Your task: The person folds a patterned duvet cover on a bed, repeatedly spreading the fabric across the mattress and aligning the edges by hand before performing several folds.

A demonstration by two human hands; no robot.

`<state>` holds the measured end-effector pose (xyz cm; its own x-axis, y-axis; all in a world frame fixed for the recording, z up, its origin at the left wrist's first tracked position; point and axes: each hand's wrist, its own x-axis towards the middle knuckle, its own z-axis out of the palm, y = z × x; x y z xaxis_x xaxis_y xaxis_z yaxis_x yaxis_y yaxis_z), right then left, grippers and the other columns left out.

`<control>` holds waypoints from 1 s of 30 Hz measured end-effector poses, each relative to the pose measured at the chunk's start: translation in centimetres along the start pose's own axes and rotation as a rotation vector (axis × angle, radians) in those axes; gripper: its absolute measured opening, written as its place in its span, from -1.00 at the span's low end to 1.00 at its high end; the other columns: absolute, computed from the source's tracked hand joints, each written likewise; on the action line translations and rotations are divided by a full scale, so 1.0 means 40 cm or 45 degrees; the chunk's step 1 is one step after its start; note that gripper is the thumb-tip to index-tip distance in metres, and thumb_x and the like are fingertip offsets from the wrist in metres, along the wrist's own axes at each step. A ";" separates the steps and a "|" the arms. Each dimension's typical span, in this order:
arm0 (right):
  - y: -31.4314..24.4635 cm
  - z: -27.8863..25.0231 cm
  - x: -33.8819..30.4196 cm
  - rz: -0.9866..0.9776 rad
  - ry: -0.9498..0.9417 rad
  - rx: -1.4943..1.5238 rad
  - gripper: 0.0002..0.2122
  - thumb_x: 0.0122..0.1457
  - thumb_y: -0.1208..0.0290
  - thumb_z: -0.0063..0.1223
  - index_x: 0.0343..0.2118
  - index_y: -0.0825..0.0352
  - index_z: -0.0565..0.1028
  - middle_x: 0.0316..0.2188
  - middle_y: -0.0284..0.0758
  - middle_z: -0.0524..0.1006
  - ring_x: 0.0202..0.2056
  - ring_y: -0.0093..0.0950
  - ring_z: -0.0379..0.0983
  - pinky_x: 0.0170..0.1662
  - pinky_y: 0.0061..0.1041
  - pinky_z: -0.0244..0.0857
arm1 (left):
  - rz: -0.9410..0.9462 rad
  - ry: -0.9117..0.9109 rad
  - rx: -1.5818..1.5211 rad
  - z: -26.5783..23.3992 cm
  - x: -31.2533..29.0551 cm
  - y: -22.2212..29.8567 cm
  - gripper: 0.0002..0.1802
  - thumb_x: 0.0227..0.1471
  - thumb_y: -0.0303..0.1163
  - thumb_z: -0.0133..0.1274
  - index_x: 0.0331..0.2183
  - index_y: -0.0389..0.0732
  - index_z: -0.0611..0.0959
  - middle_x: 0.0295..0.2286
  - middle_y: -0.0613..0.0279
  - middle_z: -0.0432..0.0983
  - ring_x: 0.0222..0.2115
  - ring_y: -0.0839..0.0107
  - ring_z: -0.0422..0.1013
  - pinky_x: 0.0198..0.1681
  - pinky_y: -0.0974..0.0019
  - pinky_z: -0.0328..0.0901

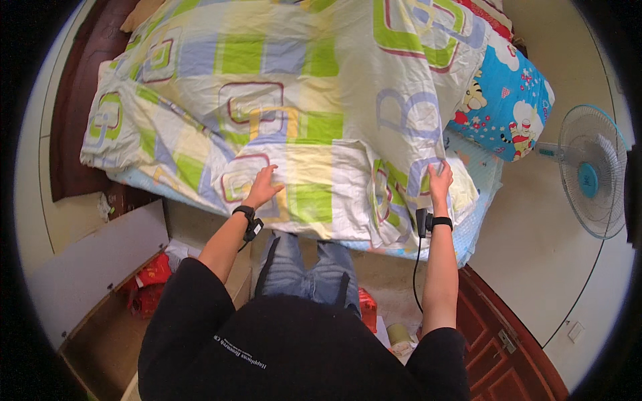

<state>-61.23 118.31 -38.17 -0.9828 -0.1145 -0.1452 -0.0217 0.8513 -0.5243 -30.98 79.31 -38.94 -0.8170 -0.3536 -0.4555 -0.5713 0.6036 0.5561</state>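
Note:
A quilt (314, 127) patterned in green, yellow, white and blue lies spread in folds over a bed. Close to its near edge, my left hand (263, 188) is over the cloth with fingers apart, holding nothing. My right hand (439, 182) is at the quilt's right side, thumb and fingers around a fold of the fabric; the fingertips are partly hidden. Rumpled cloth bunches up between the two hands. Under the quilt, a light blue bed sheet (476, 230) shows along the right and near edges.
A blue cartoon-print pillow (513, 100) sits at the bed's right end, near a fan (588, 179). The dark wooden headboard-like panel (85, 113) stands at left. Below are a white board (100, 257), red bags (152, 273) and a brown door-like panel (501, 334). A black cable (416, 281) hangs from my right wrist.

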 end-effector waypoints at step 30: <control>-0.360 -0.343 0.707 -0.593 1.016 -0.571 -0.56 -0.09 0.27 -0.03 -0.18 0.45 0.24 -0.21 -0.10 0.28 -0.16 -0.24 0.17 -0.08 -0.33 -0.03 | -0.015 -0.252 0.372 0.152 0.300 0.154 -0.28 -0.40 -0.17 0.14 -0.11 -0.06 0.26 -0.28 0.12 0.25 -0.16 0.20 0.10 -0.15 -0.02 -0.04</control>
<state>-91.23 109.86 -23.21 -0.6915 -0.2479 0.6785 -0.3377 0.9412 -0.0004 -43.82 83.12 -45.20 -0.7633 -0.2335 -0.6024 -0.5105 0.7894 0.3408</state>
